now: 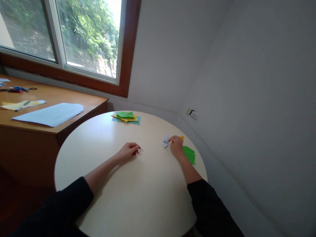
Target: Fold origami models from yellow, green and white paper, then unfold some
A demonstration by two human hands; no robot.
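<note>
My right hand (176,145) is over the right side of the round table, its thumb and index finger closed at the right edge of a small folded white paper (165,142). A bit of yellow paper (182,138) shows just beyond that hand, partly hidden by it. Beside my right wrist lies a green folded paper (189,155), part of it covered by the wrist. My left hand (128,150) rests on the tabletop near the middle, palm inward, fingers loosely bent and apart, with nothing in them.
On the round white table (138,197), a pile of green, yellow and blue papers (125,116) lies at the far edge. A wooden desk (93,102) at the left carries large pale sheets (53,113) and scissors (19,89). Walls stand close behind and right.
</note>
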